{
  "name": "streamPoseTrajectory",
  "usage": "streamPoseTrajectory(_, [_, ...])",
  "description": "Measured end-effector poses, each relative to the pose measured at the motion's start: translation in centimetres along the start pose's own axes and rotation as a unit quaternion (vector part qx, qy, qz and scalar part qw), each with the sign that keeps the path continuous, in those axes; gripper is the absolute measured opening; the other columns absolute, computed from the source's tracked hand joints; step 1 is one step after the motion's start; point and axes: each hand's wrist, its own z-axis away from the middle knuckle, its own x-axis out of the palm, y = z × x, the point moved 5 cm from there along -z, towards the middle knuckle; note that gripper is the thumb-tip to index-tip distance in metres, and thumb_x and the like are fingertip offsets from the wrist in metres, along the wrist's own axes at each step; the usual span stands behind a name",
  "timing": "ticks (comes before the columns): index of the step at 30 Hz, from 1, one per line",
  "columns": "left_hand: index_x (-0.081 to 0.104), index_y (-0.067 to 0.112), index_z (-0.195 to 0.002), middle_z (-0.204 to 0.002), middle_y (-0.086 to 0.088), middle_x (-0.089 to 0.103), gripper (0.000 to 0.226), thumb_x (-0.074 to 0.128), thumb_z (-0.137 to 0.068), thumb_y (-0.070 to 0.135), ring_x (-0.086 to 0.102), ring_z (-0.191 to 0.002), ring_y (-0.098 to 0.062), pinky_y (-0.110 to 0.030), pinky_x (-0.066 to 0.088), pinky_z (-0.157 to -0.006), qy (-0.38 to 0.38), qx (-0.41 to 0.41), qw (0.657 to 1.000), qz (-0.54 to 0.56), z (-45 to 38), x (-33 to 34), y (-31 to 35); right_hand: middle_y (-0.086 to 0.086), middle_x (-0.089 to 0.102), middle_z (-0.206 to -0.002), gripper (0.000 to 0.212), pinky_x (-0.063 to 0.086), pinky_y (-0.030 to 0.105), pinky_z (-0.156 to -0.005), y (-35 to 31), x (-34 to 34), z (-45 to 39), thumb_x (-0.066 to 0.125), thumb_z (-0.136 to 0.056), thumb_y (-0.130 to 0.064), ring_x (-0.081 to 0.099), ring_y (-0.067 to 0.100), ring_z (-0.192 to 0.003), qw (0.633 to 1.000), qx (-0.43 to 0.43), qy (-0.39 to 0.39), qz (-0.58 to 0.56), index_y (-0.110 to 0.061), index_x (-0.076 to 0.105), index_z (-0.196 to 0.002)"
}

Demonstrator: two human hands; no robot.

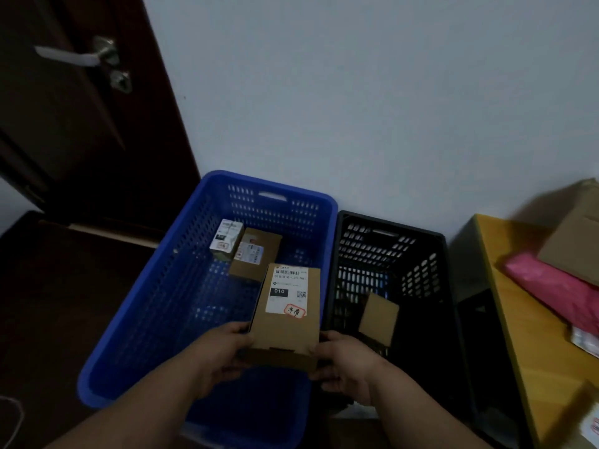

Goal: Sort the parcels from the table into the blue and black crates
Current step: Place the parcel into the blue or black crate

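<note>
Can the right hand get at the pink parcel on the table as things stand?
Probably not right away. The right hand and left hand both grip the cardboard box over the blue crate. The pink parcel itself lies uncovered on the table, nothing blocking.

A dim, bluish indoor view with soft, even light and no hard glare. The dark door (64,124) and the black crate (392,286) sink into shadow — little detail shows there. Wide-angle distortion bends the edges, and the right side, over the surface (518,335), is smeared with blur.
</note>
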Motion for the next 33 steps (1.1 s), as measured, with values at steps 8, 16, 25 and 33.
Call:
streamPoseTrajectory(8, [0.057,0.032,-0.122,-0.112,-0.005,0.065,0.026,0.055,-0.098,0.021,0.063,-0.101,-0.027,-0.037,0.048,-0.083,0.015,-0.032,0.999,-0.023,-4.8,-5.6,1.1,0.010,0.065,-0.113,0.024,0.046,0.029,-0.066,-2.7,4.2,-5.8,0.055,-0.097,-0.023,0.059,0.018,-0.078,0.999,0.041,-0.005,0.000,-0.029,0.053,-0.120])
streamPoseTrajectory(16, [0.052,0.032,-0.123,-0.109,-0.007,0.063,0.027,0.049,-0.101,0.017,0.055,-0.093,-0.022,-0.029,0.042,-0.069,0.063,-0.015,0.998,-0.024,-11.1,-7.7,4.3,0.009,0.064,-0.113,0.043,0.046,0.028,-0.063,-6.9,4.8,-13.2,0.052,-0.096,-0.016,0.056,0.019,-0.081,0.999,0.042,-0.010,0.006,-0.029,0.044,-0.136])
streamPoseTrajectory(25, [0.049,0.023,-0.139,-0.109,-0.009,0.066,0.046,0.053,-0.097,0.006,0.065,-0.096,-0.029,-0.038,0.055,-0.077,0.098,-0.014,0.995,-0.013,-24.7,-9.5,6.3,0.005,0.061,-0.103,0.052,0.047,0.026,-0.061,-10.8,4.2,-26.1,0.042,-0.097,-0.006,0.052,0.016,-0.078,0.999,0.022,0.037,-0.001,-0.031,0.036,-0.143])
streamPoseTrajectory(33, [0.035,0.019,-0.149,-0.145,-0.010,0.046,0.052,0.041,-0.102,0.001,0.053,-0.120,-0.027,-0.037,0.046,-0.104,0.097,0.020,0.990,-0.102,-36.1,-10.9,6.8,0.007,0.061,-0.116,0.049,0.050,0.028,-0.064,-10.6,4.5,-37.3,0.038,-0.099,-0.002,0.054,0.019,-0.086,0.994,0.015,0.096,-0.055,-0.029,0.045,-0.139])
